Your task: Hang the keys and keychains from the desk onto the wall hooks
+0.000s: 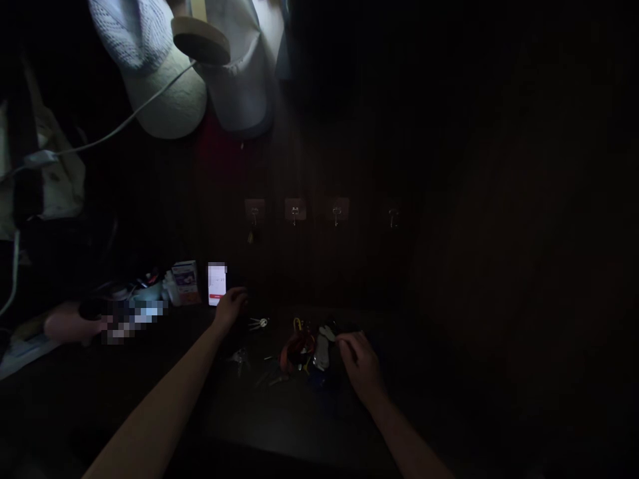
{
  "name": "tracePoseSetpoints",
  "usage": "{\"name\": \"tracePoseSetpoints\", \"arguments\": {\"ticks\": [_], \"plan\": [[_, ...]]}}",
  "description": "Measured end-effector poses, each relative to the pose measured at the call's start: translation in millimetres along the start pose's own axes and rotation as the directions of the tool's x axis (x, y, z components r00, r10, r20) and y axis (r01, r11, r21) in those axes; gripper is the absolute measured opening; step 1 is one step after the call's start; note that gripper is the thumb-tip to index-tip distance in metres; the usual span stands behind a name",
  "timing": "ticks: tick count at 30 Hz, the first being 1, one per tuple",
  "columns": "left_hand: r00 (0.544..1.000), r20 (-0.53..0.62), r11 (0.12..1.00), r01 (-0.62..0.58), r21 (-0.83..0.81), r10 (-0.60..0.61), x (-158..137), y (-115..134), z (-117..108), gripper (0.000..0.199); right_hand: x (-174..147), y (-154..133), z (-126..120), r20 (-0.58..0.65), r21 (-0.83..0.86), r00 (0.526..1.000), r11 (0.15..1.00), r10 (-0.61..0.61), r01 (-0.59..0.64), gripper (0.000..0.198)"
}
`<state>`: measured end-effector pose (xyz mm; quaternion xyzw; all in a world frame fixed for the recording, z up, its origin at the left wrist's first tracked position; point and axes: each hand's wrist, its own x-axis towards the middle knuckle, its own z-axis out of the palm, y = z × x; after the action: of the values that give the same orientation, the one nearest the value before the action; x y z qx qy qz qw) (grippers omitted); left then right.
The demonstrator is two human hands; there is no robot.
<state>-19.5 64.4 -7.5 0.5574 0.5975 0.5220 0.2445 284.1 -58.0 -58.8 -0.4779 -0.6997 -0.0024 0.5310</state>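
My left hand point(231, 307) reaches to the foot of a lit phone point(216, 283) standing upright at the back. Its fingers stretch to the right with nothing visible in them. My right hand point(360, 364) has its fingertips together at the edge of a pale metal key point(327, 333), part of a heap on the dark surface. In that heap lie a red-orange strap point(292, 354), a silvery oblong piece point(322, 356) and a yellow clip point(298, 324). Loose keys point(259, 323) lie between the hands, with another bunch of keys point(240, 359) closer in. Dim light hides finer detail.
Several adhesive hooks point(295, 210) line the dark back wall, and a small item point(251, 235) hangs from the leftmost. Caps point(170, 100) hang upper left, crossed by a white cable point(130, 118). A small box point(186, 283) and a pink object point(70, 322) stand at left.
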Motion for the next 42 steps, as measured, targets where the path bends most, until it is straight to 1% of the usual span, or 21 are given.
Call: {"name": "tracePoseSetpoints", "arguments": {"ticks": [4,10,12,14,18,21,23,25,29,31,33,35,42], "plan": [[0.996,0.077,0.992,-0.061,0.113,0.053,-26,-12,1,0.023,1,0,0,0.017,0.013,1.000,1.000,0.002,-0.002,0.020],[0.970,0.204,0.952,-0.181,0.245,0.132,-52,-13,11,0.015,0,2,1,0.033,0.004,0.999,1.000,0.018,-0.018,0.020],[0.967,0.211,0.935,-0.201,0.294,0.141,-55,-12,14,0.013,-1,2,2,0.034,0.003,0.999,1.000,0.022,-0.022,0.020],[0.972,0.197,0.936,-0.187,0.298,0.131,-56,-11,17,0.010,0,2,2,0.025,0.002,0.999,1.000,0.023,-0.023,0.020],[0.983,0.170,0.985,-0.100,0.140,0.075,-52,-6,19,0.007,0,3,2,0.015,0.010,1.000,1.000,0.020,-0.020,0.020],[0.990,0.143,1.000,-0.004,0.000,0.004,-47,-2,15,0.017,0,3,2,0.026,0.018,0.999,0.999,0.027,-0.028,0.020],[0.992,0.115,0.992,0.061,-0.106,-0.049,-43,-1,9,0.026,0,3,2,0.029,0.018,0.999,0.999,0.030,-0.030,0.020],[0.991,0.087,0.973,0.114,-0.200,-0.099,-39,-2,2,0.029,0,3,2,0.025,0.013,0.999,0.999,0.031,-0.032,0.020],[0.980,0.016,0.930,0.191,-0.315,-0.196,-34,-12,-9,0.021,0,2,1,0.023,0.003,0.999,0.999,0.033,-0.033,0.020],[0.971,0.009,0.912,0.227,-0.341,-0.238,-34,-19,-13,0.017,0,2,1,0.024,0.000,0.999,0.999,0.035,-0.035,0.020],[0.962,0.044,0.898,0.266,-0.349,-0.268,-38,-25,-16,0.015,0,2,1,0.026,-0.004,0.999,0.999,0.040,-0.040,0.019],[0.954,0.103,0.887,0.299,-0.351,-0.281,-42,-28,-18,0.016,0,1,1,0.031,-0.005,0.999,0.999,0.044,-0.044,0.019],[0.922,0.301,0.858,0.351,-0.375,-0.245,-53,-23,-23,0.029,0,1,1,0.049,-0.001,0.997,0.998,0.064,-0.064,0.021]]}}
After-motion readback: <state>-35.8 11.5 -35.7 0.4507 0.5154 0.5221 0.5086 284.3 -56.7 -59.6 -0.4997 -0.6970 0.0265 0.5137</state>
